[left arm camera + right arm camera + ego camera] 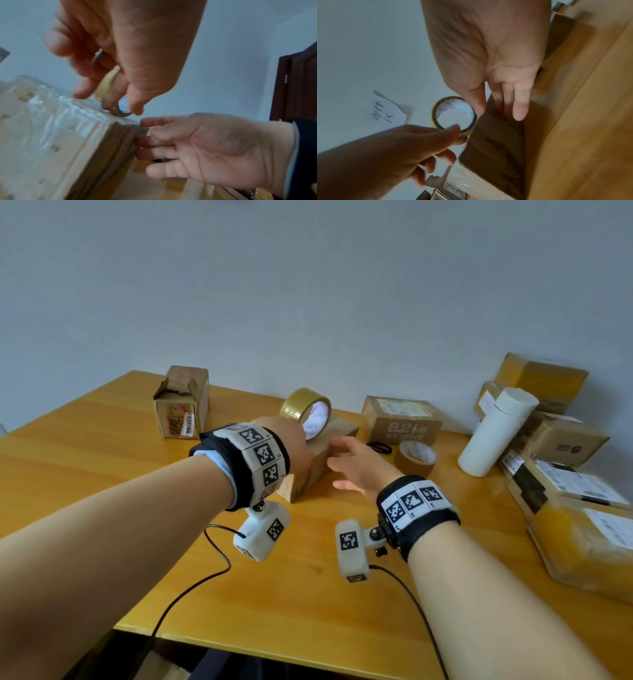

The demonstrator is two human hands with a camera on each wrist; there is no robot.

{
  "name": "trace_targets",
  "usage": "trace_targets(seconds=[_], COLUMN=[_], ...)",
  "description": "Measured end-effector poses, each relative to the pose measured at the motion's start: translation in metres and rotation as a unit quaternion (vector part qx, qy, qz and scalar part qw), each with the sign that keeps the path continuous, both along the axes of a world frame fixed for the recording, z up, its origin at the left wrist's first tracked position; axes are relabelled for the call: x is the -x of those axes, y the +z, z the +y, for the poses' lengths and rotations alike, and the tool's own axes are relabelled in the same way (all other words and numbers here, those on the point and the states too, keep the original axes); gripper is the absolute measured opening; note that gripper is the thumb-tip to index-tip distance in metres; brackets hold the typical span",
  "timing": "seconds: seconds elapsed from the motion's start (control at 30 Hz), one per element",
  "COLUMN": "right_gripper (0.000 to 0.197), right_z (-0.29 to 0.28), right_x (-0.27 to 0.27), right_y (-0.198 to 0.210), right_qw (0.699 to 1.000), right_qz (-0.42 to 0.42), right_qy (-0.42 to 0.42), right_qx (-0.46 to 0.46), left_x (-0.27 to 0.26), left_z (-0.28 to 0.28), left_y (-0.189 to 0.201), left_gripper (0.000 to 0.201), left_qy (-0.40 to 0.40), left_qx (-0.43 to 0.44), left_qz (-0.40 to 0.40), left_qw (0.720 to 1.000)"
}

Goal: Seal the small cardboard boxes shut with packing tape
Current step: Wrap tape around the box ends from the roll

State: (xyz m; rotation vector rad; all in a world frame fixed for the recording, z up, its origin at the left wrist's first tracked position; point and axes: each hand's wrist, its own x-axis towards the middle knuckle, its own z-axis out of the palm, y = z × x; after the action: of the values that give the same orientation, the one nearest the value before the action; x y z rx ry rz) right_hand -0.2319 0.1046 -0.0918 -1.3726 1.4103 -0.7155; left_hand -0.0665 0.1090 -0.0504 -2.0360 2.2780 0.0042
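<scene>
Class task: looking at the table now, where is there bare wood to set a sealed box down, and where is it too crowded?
Bare table runs between the left forearm and the upright carton, and along the near edge, crossed only by cables. The right side is crowded: stacked parcels, white tube, brown tape roll.
</scene>
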Motion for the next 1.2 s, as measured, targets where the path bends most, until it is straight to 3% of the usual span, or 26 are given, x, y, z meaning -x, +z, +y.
trace_targets(seconds=[0.13,0.2,0.3,0.37,0.43,0.5,0.63,0.77,0.93,1.1,1.2], right_gripper=[0.047,0.039,0.027,0.021,0.028,0.036,0.036,0.037,0.038,0.017,0.030], right_z=[-0.009,-0.014,-0.024,-0.035,-0.049,-0.060,-0.079,-0.095,-0.101,-0.089,-0.081], right_x=[0.001,0.002,0.003,0.007,0.014,0.021,0.032,0.033,0.033,0.029,0.033], right_y=[-0.004,-0.003,-0.002,-0.003,-0.009,-0.013,-0.015,-0.021,-0.031,-0.021,-0.018], right_qw=[0.998,0.997,0.992,0.984,0.975,0.960,0.932,0.911,0.864,0.818,0.836], right_qz=[-0.019,-0.013,0.010,0.026,0.105,0.201,0.317,0.393,0.499,0.574,0.549], right_qy=[-0.053,-0.078,-0.123,-0.173,-0.192,-0.188,-0.161,-0.108,-0.059,-0.030,-0.016], right_qx=[-0.001,0.006,0.013,0.016,0.025,0.054,0.074,0.056,0.036,0.002,-0.004], left_x=[-0.012,-0.022,-0.037,-0.041,-0.042,-0.041,-0.038,-0.035,-0.034,-0.030,-0.026], left_z=[-0.007,-0.014,-0.023,-0.031,-0.039,-0.048,-0.061,-0.068,-0.072,-0.067,-0.062], left_y=[-0.008,-0.016,-0.021,-0.021,-0.018,-0.015,-0.014,-0.022,-0.019,-0.017,-0.017], left_gripper=[0.032,0.025,0.019,0.008,0.010,0.030,0.058,0.044,0.048,0.046,0.050], left_qy=[-0.032,-0.033,-0.007,0.032,0.059,0.078,0.036,0.015,0.005,0.011,0.022], left_qx=[-0.019,-0.023,-0.018,0.007,0.018,0.021,-0.017,-0.044,-0.072,-0.076,-0.067], left_qz=[0.047,0.148,0.341,0.390,0.401,0.409,0.432,0.392,0.362,0.374,0.359], left_qw=[0.998,0.988,0.940,0.920,0.914,0.909,0.901,0.919,0.929,0.924,0.931])
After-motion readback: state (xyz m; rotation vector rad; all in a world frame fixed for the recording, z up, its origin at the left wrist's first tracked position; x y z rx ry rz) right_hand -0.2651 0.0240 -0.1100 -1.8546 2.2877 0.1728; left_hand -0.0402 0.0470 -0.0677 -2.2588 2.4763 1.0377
